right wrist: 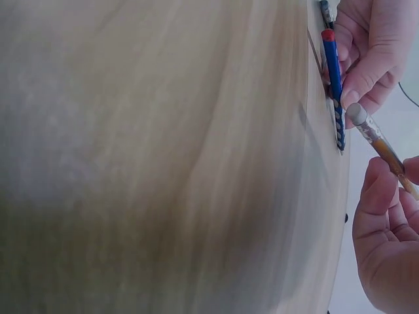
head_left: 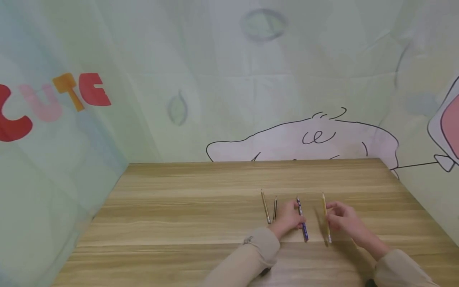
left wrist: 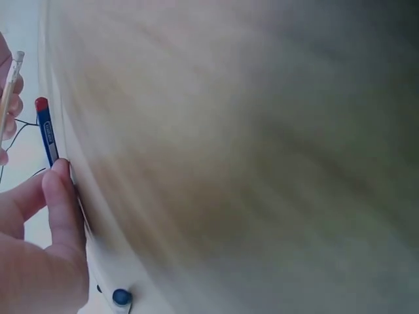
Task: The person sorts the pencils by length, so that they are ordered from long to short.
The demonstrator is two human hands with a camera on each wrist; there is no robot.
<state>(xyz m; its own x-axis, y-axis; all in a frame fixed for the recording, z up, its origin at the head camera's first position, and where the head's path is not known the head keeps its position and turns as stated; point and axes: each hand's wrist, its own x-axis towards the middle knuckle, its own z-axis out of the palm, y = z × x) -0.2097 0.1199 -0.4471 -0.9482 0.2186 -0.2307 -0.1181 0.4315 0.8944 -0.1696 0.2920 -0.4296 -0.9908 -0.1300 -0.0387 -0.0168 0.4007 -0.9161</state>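
Nearest: beige sleeves. Right hand pinches yellow pencil above worktop, casting shadow. To its left, left hand grips blue pencil between thumb and fingers. Both wrist views reveal blue pencil's red end, too small to tell in head view; right wrist view details yellow pencil's pale eraser. Head view alone clearly shows, left of left hand, dark pencil, then gold pencil. Beyond hands: outlined cartoon on wall.
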